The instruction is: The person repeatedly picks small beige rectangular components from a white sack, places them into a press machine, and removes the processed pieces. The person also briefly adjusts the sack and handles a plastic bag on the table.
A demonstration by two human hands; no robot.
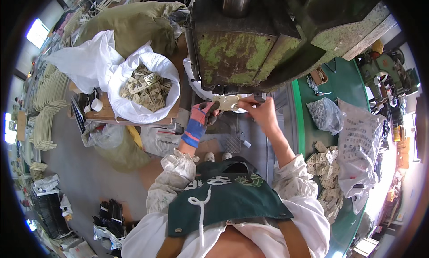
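A small cream-coloured plate with holes [226,102] is held level just beneath the head of a worn green press machine [237,52]. My left hand [202,117], in a pink and blue work glove with a dark thumb, is closed on the plate's left end. My bare right hand [264,115] pinches at its right end, thumb and fingers together. Fingertips cover part of that edge, so the exact grip is partly hidden. Both forearms wear pale patterned sleeves.
On the left, a white sack [172,90] full of similar plates [149,89] rests on a wooden bench. The green table [308,119] at right carries loose plates [325,168], a clear plastic bag [325,115] and a printed white sack [357,142]. Stacked cream frames stand far left.
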